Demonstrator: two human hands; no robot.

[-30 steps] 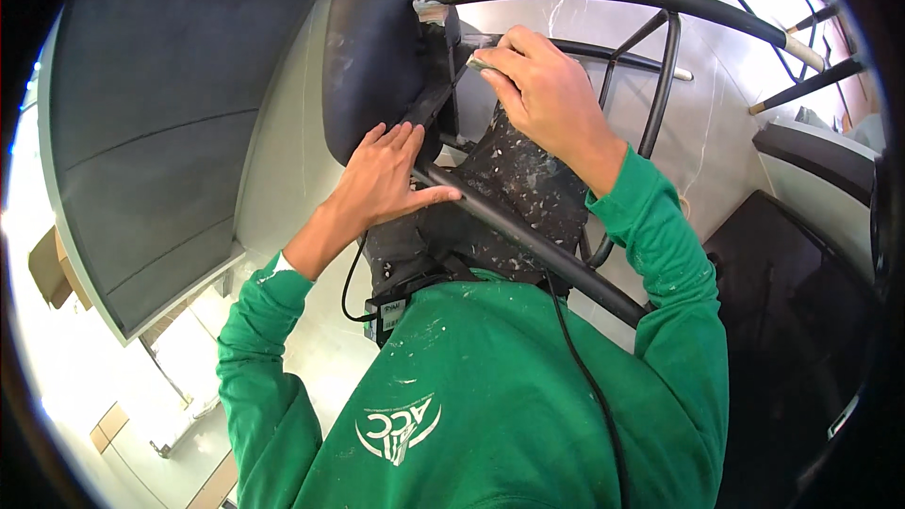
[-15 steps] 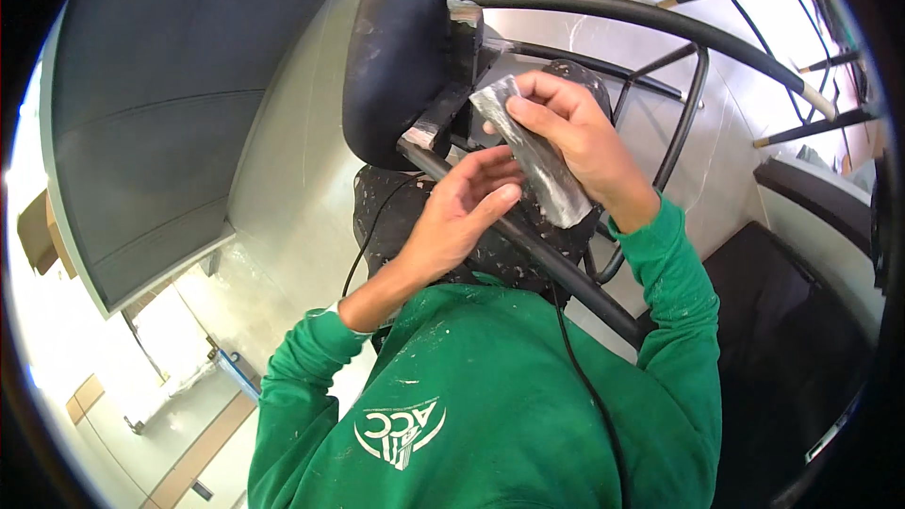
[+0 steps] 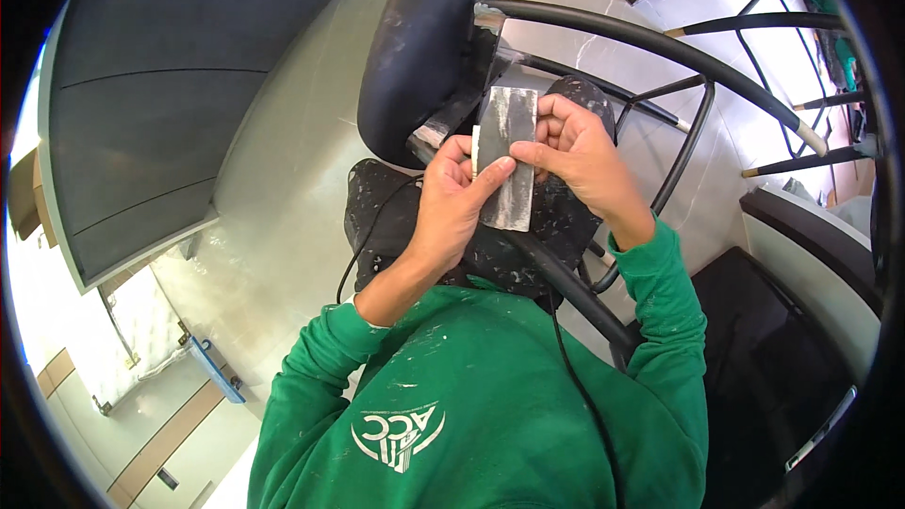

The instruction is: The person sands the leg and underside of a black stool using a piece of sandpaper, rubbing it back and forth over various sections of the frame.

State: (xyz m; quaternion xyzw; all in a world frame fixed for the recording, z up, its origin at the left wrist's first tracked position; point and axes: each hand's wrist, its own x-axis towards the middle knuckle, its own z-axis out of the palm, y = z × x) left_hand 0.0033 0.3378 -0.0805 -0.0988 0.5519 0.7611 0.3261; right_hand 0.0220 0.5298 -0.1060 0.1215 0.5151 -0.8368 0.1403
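A folded strip of dark grey sandpaper (image 3: 510,165), streaked with white dust, is held upright between my two hands. My left hand (image 3: 451,203) pinches its left edge, thumb on the front and fingers behind. From the other side, my right hand (image 3: 586,155) grips it with the thumb pressed on its face; some fingertips are hidden behind the strip. Beyond my hands a black chair (image 3: 419,52) lies tipped across my lap, its tubular legs stretching to the right. Pale, rubbed patches (image 3: 431,135) show where the frame meets the seat.
A large dark panel (image 3: 160,113) stands at the left. More black chair legs (image 3: 754,23) rise at the upper right. A glossy black surface (image 3: 782,358) is at the lower right, and a black cable (image 3: 586,396) runs down over my green sweatshirt.
The sandpaper has turned from slanted to nearly upright, its face now toward me. My left hand, open beside it before, has closed on its left edge.
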